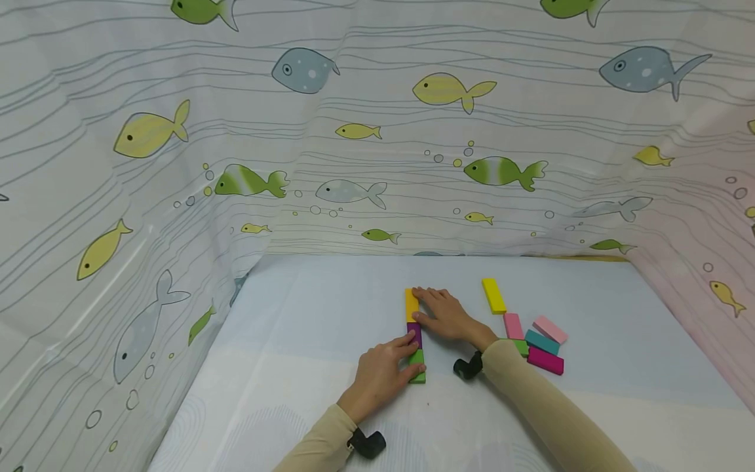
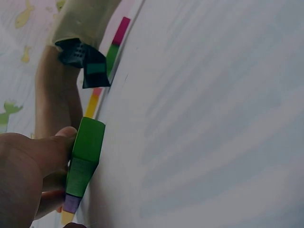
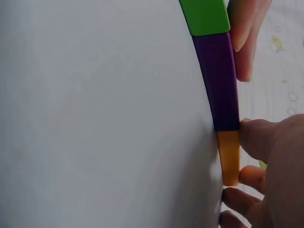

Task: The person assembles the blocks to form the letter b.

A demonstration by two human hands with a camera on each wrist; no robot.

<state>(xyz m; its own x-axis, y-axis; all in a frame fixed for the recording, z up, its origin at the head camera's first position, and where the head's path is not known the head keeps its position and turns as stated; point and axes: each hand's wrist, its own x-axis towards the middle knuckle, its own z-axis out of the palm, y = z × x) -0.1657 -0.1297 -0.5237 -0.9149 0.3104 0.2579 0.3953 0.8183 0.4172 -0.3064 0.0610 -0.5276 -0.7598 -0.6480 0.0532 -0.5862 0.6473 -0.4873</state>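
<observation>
A row of blocks lies end to end on the table: an orange block (image 1: 410, 307) at the far end, a purple block (image 1: 416, 334) in the middle and a green block (image 1: 417, 358) nearest me. My left hand (image 1: 379, 372) reaches in from the left, its fingertips on the purple block and its thumb across the green block (image 2: 88, 140). From the right, my right hand (image 1: 449, 319) rests along the orange block (image 3: 230, 156). Its thumb touches near the joint with the purple block (image 3: 218, 80), and its other fingers lie toward the far end.
Right of the row lie a yellow block (image 1: 494, 296), two pink blocks (image 1: 550, 329), a teal block (image 1: 542, 341) and a magenta block (image 1: 545, 360). Another green block (image 1: 521, 347) is partly hidden by my right sleeve (image 1: 531, 393). A fish-patterned curtain (image 1: 354, 157) surrounds the white table (image 1: 295, 314).
</observation>
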